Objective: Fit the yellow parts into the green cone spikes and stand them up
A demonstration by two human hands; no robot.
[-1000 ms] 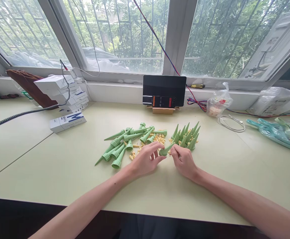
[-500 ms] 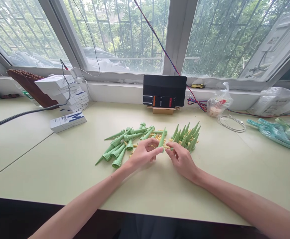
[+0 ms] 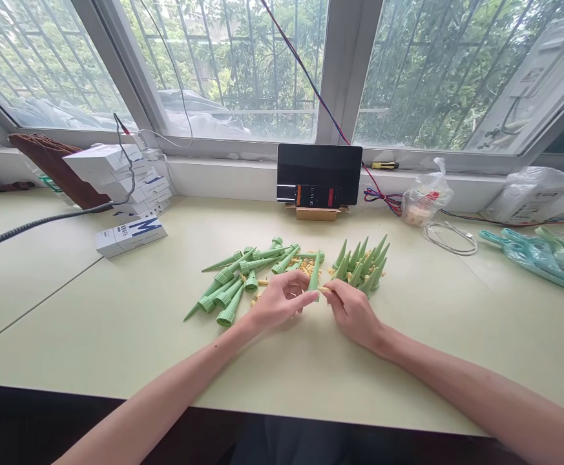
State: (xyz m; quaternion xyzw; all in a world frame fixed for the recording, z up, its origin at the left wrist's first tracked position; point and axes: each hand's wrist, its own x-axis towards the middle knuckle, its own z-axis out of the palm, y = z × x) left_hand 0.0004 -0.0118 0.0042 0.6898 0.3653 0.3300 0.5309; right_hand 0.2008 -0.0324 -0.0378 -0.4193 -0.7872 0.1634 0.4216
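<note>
My left hand (image 3: 282, 298) is closed on a green plastic watering spike (image 3: 314, 272), which points upward, its lower end between thumb and fingers. Close beside it, my right hand (image 3: 354, 314) pinches a small yellow plastic piece (image 3: 326, 290) whose tip meets the spike's side near the base. Whether the tip is inside the spike I cannot tell. On the left lies a heap of loose green spikes (image 3: 228, 294). Small yellow pieces (image 3: 305, 266) are scattered behind my left hand. To the right, several spikes (image 3: 363, 261) stand upright in a cluster with yellow bits around them.
A phone (image 3: 317, 196) leans on a black tablet (image 3: 319, 161) at the back. White boxes (image 3: 131, 237) stand on the left. To the right are a plastic bag (image 3: 424, 200), a coiled white cable (image 3: 450, 240) and bagged turquoise items (image 3: 538, 255).
My right hand's fingers have closed more tightly round the yellow piece, and its tip has turned toward the spike's side. The left hand holds the spike nearly still.
</note>
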